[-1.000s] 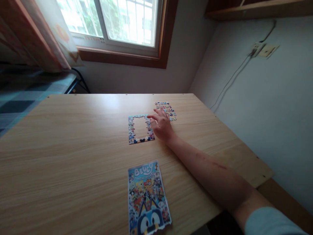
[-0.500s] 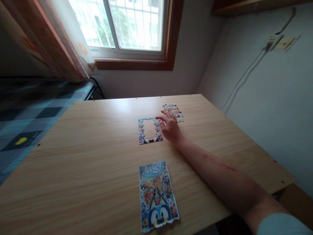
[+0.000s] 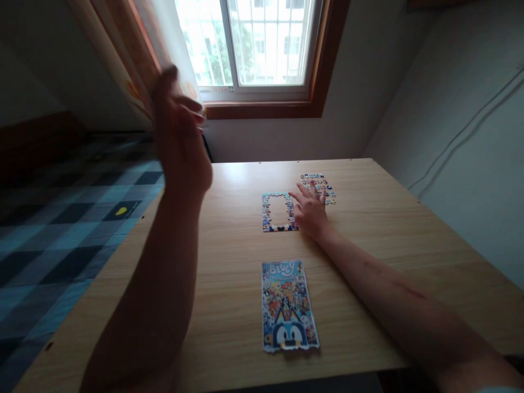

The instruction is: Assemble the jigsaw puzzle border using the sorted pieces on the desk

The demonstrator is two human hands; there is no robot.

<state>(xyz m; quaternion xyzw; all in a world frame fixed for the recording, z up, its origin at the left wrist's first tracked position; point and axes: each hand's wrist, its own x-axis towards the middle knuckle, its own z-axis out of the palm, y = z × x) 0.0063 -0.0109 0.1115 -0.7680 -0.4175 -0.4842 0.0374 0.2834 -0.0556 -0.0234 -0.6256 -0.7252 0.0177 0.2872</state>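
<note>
A rectangular jigsaw puzzle border (image 3: 266, 213) lies on the wooden table (image 3: 229, 305), its middle showing bare wood. Loose puzzle pieces (image 3: 315, 177) sit in rows just behind it to the right. My right hand (image 3: 311, 210) rests between the border and the pieces, fingers spread, some of them over the pieces. Nothing shows in its grasp. Raised high at the left is my left hand (image 3: 182, 136), off the table and blurred, its fingers apart and partly curled, holding nothing that I can see. Closer to me lies a torn-edged Bluey picture sheet (image 3: 289, 305).
Beyond the table's far edge is a barred window (image 3: 270, 49) with a curtain (image 3: 141, 54) on its left. A bed with a checked cover (image 3: 82, 229) stands along the left side. A cable (image 3: 462, 131) hangs on the right wall.
My left hand has come up into view on the left. The view has swung left, so things sit further right. My right hand stays by the puzzle, its fingers more spread.
</note>
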